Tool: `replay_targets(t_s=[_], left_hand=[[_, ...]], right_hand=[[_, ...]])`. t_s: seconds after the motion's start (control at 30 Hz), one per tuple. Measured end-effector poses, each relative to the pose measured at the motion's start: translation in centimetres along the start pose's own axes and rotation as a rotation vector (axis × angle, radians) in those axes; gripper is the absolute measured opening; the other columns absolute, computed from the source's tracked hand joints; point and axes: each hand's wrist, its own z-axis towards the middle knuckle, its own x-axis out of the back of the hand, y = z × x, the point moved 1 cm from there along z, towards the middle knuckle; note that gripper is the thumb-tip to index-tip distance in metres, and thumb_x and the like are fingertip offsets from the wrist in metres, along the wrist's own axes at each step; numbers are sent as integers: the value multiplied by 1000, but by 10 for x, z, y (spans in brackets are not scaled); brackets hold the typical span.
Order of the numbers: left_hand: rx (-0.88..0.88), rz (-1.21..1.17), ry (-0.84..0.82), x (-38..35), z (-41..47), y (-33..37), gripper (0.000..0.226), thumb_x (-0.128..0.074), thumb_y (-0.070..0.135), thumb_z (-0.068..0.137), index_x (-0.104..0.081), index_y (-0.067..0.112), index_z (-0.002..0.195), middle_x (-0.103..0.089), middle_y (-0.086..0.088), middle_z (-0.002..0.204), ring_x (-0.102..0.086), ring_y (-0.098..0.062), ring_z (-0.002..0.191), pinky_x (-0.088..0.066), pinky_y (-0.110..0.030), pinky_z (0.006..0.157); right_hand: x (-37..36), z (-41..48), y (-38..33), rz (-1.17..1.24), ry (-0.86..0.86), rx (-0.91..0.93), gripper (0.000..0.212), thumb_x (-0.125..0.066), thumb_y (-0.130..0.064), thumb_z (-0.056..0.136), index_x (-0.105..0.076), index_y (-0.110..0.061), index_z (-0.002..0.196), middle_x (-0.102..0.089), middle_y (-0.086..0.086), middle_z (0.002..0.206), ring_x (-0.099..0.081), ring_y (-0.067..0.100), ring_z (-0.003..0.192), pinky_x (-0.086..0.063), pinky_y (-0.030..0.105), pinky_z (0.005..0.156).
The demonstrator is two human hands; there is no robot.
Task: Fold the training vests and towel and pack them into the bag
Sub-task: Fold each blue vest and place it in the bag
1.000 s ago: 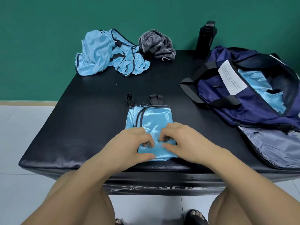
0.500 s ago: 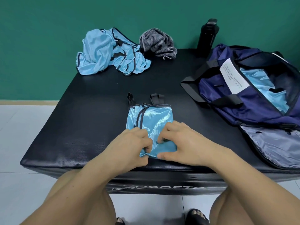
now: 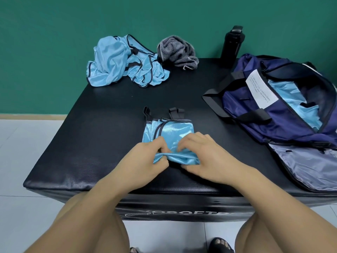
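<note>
**A:** What is shown at the front of the desk?

**B:** A partly folded light-blue vest (image 3: 173, 130) is laid on the black padded desk (image 3: 91, 143), near its front edge. Its near hem is gathered and pinched by the left hand (image 3: 145, 161) and the right hand (image 3: 206, 156), with the fingers (image 3: 186, 141) of both curled onto the cloth.

**A:** And elsewhere?

**B:** A crumpled heap of vests (image 3: 120, 64) and a grey striped towel (image 3: 176, 52) are seen side by side at the far edge. A navy bag (image 3: 273, 121) is laid open on the right, with blue cloth (image 3: 295, 103) visible inside. A black bottle (image 3: 232, 44) is stood just behind it.
</note>
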Motion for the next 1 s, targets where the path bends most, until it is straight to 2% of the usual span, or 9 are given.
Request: replay_targets(t_s=[0.13,0.3,0.47,0.57,0.7,0.8,0.87,0.93,1.0], left_hand=[[25,-100,117,5,2,1,9,-64,28,101,-55,28,100,-63,-2,77,-50,-28,65,-49,-49,65],[110,-193,145,14,5,3,39,-83,47,87,-59,38,116,-69,15,86,-59,-11,72,-49,-27,69],[223,-230,176,15,16,-9,18,-78,41,93,-66,28,96,-70,4,84,-59,-9,68,-47,-36,68],[262,-333,167,13,18,-11,10,-70,41,100,-71,32,105,-77,8,95,-72,-16,88,-56,-42,85],[351,-406,197,2,23,-19,16,-66,49,100,-73,38,110,-79,11,105,-74,-15,99,-60,-45,94],[424,-402,262,-3,31,-25,40,-62,59,98,-72,21,104,-74,1,92,-66,-28,82,-57,-45,80],[452,-372,309,-7,36,-26,54,-59,58,100,-54,5,90,-49,-2,74,-40,-21,66,-39,-38,63],[474,-306,353,-9,40,-23,51,-56,51,105,-37,12,79,-34,2,71,-29,-16,65,-28,-34,60],[494,-244,380,-11,46,-24,49,-50,48,107,-37,10,80,-37,1,72,-30,-17,65,-28,-36,59]], right_hand=[[3,5,14,305,138,-149,10,-70,-21,98,-71,-29,105,-72,-11,101,-65,15,96,-52,46,91],[8,12,18,529,309,-279,12,-70,-24,102,-73,-35,99,-73,-19,92,-64,0,86,-46,25,81],[8,18,15,556,368,-358,20,-67,-37,104,-70,-22,90,-67,-2,82,-58,8,75,-46,35,72],[8,18,12,576,389,-395,32,-66,-46,102,-69,-16,92,-68,8,85,-62,27,79,-50,43,72],[3,19,14,562,386,-430,38,-67,-51,100,-62,-16,89,-65,8,81,-56,20,71,-46,39,66],[-2,24,16,479,421,-473,49,-64,-47,102,-40,-11,79,-40,3,67,-34,8,63,-31,32,58],[-7,28,16,424,435,-510,51,-62,-46,104,-31,-16,77,-31,-7,64,-29,9,61,-26,28,54],[-12,33,17,372,429,-561,51,-58,-49,105,-30,-17,76,-31,-7,63,-29,11,61,-25,29,52],[-16,37,20,326,417,-613,50,-53,-52,106,-33,-15,78,-36,-4,63,-34,14,65,-29,35,54]])
